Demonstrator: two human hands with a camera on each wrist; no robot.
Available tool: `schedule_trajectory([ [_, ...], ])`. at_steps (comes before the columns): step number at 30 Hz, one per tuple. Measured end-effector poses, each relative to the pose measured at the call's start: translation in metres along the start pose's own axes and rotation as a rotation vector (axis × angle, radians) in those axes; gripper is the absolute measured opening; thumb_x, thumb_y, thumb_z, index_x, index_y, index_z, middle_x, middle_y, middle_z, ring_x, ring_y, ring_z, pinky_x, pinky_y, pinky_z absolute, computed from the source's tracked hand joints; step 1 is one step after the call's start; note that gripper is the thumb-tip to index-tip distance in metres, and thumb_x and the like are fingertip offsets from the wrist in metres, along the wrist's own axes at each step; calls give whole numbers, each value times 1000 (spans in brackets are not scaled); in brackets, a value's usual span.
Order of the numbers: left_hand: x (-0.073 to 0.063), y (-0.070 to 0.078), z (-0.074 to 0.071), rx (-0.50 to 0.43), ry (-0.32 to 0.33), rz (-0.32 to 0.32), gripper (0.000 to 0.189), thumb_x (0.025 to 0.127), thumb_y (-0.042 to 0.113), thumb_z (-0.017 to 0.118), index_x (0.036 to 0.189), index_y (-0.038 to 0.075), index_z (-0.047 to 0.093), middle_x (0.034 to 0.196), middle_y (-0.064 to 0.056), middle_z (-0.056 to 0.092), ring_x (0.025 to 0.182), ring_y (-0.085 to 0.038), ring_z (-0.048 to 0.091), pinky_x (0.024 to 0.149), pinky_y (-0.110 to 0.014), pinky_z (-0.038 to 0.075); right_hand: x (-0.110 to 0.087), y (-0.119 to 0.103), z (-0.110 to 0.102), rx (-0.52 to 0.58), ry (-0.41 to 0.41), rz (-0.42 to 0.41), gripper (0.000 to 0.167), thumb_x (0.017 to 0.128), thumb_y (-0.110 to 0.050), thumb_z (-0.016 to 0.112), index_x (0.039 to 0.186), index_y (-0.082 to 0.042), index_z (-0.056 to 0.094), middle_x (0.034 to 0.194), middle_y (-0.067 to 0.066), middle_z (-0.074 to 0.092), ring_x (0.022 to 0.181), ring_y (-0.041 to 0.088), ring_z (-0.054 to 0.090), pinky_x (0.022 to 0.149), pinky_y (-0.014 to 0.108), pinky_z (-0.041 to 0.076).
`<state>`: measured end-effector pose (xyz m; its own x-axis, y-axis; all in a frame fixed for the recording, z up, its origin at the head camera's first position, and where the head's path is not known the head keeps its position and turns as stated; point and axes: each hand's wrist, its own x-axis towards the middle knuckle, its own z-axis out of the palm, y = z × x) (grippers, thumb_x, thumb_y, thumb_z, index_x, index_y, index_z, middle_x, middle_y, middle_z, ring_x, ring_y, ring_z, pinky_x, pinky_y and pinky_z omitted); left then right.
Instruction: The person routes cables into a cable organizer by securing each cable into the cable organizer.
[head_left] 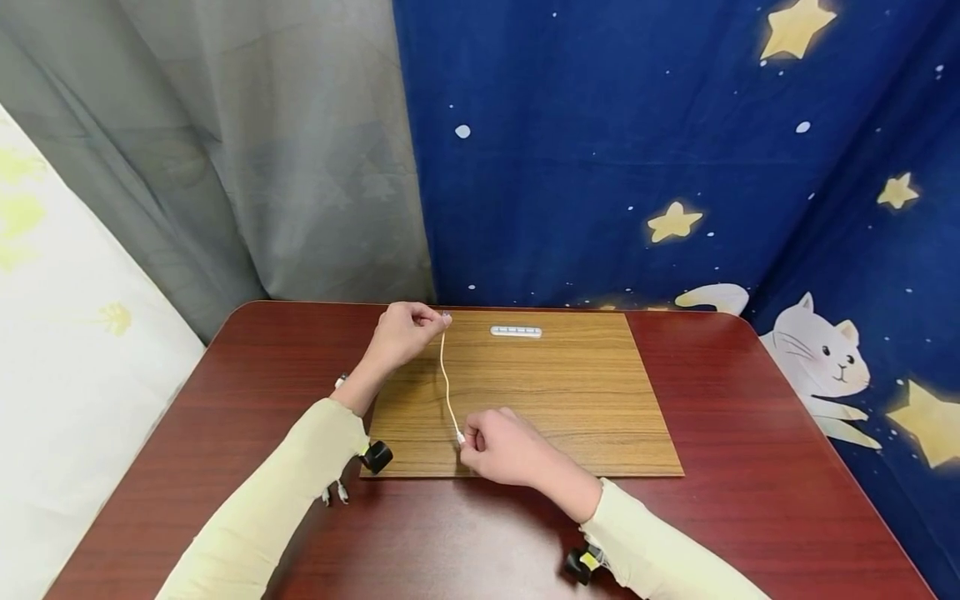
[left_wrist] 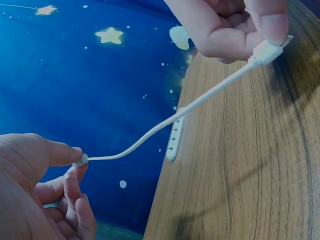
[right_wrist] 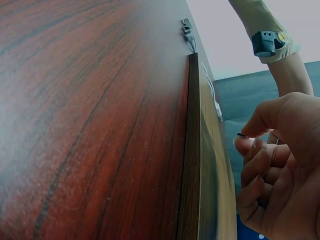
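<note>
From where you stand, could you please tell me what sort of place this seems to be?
Probably a curtained-off indoor workspace: a star-patterned blue curtain and a gray curtain hang behind a reddish-brown table, which bears a wooden board.

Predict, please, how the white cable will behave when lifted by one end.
The white cable would probably bend easily, since it curves between its ends. It is likely light, being slender; its thicker connector may swing.
</note>
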<state>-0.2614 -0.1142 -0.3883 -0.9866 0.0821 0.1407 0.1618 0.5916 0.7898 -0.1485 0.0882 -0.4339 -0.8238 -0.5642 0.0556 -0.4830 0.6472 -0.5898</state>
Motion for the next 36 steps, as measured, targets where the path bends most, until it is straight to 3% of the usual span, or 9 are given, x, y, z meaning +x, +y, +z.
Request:
schedule_trajectory([
  [19,11,13,20,26,21,29,24,90,34,74,84,11,77,71,4,64,69,-16,54,62,-31,41,1,-1,-2,-9,20,78,21,78,-14,64,61,-23,55,54,-13,51,49,6,48,49,28,40],
  [36,20,17,30,10,22,-21,25,90,34,75,83,10,77,68,4,59,73,-18,53,64,-31,40,-1,-4,-8,-60,44,113,19,78,-15,65,63,-22,56,54,-11,50,51,7,48,49,29,41],
])
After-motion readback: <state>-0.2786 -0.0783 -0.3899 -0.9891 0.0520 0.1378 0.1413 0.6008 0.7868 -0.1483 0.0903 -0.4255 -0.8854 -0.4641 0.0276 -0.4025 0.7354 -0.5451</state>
